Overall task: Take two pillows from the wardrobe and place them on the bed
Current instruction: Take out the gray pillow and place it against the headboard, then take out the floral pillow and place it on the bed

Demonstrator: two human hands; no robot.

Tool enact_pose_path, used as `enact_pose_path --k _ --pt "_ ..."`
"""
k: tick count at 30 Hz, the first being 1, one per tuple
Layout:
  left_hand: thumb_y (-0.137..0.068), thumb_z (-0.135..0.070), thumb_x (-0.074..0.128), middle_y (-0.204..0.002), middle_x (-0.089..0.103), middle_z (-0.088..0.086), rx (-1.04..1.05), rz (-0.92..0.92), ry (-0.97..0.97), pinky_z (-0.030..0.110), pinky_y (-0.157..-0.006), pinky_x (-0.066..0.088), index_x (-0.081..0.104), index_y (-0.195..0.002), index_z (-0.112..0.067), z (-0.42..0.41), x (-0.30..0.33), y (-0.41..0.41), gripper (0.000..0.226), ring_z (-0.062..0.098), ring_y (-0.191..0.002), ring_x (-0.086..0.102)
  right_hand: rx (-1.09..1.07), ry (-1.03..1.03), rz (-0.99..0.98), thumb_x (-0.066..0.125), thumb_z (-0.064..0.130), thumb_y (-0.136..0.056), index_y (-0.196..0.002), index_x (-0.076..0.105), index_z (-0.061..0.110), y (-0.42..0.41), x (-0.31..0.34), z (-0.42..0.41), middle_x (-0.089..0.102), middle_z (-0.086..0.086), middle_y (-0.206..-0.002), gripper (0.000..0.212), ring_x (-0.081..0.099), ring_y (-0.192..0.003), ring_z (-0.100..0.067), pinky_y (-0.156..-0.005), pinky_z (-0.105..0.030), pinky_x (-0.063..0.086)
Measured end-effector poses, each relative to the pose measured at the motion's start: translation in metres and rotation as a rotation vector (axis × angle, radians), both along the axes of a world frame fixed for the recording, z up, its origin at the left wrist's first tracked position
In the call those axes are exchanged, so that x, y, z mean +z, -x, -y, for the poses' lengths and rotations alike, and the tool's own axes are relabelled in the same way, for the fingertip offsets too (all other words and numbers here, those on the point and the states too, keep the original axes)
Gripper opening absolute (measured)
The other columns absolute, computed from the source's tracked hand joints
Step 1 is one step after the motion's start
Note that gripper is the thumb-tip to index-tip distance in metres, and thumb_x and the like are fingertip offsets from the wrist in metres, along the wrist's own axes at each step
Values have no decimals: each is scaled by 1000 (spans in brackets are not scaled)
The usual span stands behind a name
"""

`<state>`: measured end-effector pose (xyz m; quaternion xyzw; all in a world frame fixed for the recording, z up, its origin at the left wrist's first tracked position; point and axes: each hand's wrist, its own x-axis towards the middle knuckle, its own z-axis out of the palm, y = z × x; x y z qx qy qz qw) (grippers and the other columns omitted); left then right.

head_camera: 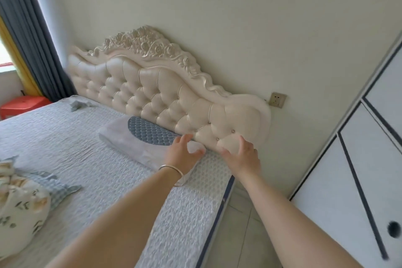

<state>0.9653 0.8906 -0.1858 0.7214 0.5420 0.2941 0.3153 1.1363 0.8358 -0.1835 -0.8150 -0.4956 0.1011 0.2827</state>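
One pillow (139, 137) lies on the bed (87, 159) against the headboard (152, 93). Left hand (182, 152) rests open on it; right hand (243, 156) hovers open beside.

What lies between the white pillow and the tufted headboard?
In the head view, nothing lies between them: the pillow sits close against the base of the headboard, its quilted blue patch along the headboard side.

Pillow's (139, 137) near end behind the left hand (181, 153); wardrobe (359, 169) perhaps motion-blurred, edge-cropped.
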Motion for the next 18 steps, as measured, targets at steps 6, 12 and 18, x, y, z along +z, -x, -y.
enact_pose_path --k 6,12,18 --pt "-82 -40 66 -139 42 7 -183 -20 -80 36 -102 40 39 -139 -17 81 4 33 67 24 -122 47 -198 -42 -58 53 61 -80 -147 20 18 52 -12 116 34 -8 -148 87 32 -134 -27 -105 -41 33" --pt "-81 -47 64 -139 42 3 -365 -48 -94 37 -102 41 37 -139 -20 176 12 58 69 23 -126 44 -344 16 -106 56 58 -80 -149 15 18 99 -16 231 27 -5 -153 89 26 -140 -24 -109 -40 29" --pt "-81 -53 61 -137 43 0 -490 -71 -109 40 -99 45 38 -138 -22 260 14 65 68 19 -123 47 -431 -34 -105 54 58 -80 -146 22 19 124 -9 327 34 -4 -147 83 34 -134 -22 -105 -41 38"
